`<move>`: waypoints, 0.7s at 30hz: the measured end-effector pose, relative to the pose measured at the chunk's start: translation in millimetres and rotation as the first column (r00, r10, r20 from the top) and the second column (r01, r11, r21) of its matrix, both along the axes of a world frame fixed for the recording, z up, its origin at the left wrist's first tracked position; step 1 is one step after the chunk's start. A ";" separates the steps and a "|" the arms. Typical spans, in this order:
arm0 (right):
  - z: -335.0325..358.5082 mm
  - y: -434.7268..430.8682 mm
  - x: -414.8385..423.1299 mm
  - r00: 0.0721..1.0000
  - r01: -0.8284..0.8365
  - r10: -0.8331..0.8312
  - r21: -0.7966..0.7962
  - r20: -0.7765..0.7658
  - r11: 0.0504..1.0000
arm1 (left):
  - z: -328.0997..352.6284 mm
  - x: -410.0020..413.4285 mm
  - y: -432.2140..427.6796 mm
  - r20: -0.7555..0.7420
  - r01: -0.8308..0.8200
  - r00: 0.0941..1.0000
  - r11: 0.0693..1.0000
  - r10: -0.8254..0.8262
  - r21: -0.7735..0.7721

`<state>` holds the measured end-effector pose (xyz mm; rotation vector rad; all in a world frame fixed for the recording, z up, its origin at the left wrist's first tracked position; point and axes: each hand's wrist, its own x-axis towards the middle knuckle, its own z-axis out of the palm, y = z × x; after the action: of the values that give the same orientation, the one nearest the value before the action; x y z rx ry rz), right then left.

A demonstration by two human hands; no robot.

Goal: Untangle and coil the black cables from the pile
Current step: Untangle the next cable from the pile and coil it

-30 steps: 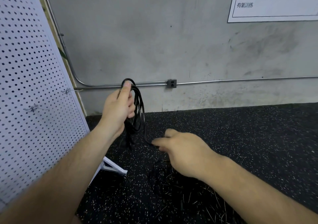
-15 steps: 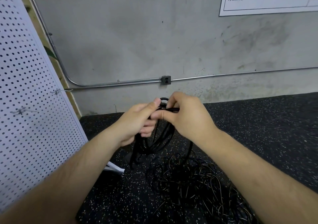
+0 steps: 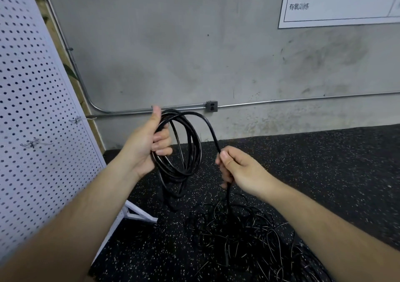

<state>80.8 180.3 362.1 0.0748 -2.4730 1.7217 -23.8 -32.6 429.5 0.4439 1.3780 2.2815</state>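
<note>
My left hand (image 3: 149,143) grips a coil of black cable (image 3: 190,151) with several loops hanging below the fist. From the top of the coil the same cable arcs to the right and runs down through my right hand (image 3: 238,169), which pinches it between thumb and fingers. Below that hand the cable drops into a tangled pile of black cables (image 3: 244,236) on the dark speckled floor.
A white pegboard panel (image 3: 32,119) on a white foot (image 3: 138,214) leans at the left. A grey concrete wall with a metal conduit (image 3: 281,102) and an outlet box (image 3: 211,106) stands behind. A white poster (image 3: 337,2) hangs at the upper right.
My hands were together at the top of the coil half a second ago. My right hand has since slid down and to the right along the cable, drawing out a new arc.
</note>
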 end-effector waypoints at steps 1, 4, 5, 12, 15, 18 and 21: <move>0.6 -5.4 -0.1 0.999 0.029 -0.028 0.012 -0.036 1.000 | -1.3 3.2 2.9 -0.008 0.006 1.000 1.000 -0.007 -0.019; 2.4 -22.0 1.6 0.992 0.088 -0.075 0.128 -0.103 0.988 | -4.8 11.2 10.5 -0.019 0.049 0.999 0.999 -0.048 0.016; 2.0 -27.5 2.7 0.989 0.101 -0.077 0.189 -0.127 0.977 | -4.9 13.1 11.8 -0.025 0.069 0.997 0.997 -0.068 0.041; 25.5 -35.7 -0.9 0.944 0.306 -0.307 -0.025 -0.119 0.952 | -2.2 9.4 3.8 -0.019 0.266 0.964 0.958 -0.265 0.106; 33.7 -32.0 -2.2 0.990 0.120 -0.096 -0.261 0.102 0.958 | -5.6 14.3 4.4 -0.011 0.410 0.912 0.907 -0.411 0.093; 31.3 -36.5 -4.1 0.993 0.051 -0.022 -0.263 0.113 0.963 | -8.3 16.7 10.9 -0.002 0.357 0.934 0.933 -0.358 0.041; 29.6 -39.9 -7.8 0.988 0.152 -0.154 0.050 0.031 0.987 | -13.4 20.9 18.7 -0.137 0.066 0.986 0.974 -0.097 -0.216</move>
<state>73.0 140.4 391.6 -0.1386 -2.4725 1.6161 -2.9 -14.0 416.0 0.5968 1.6232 2.0435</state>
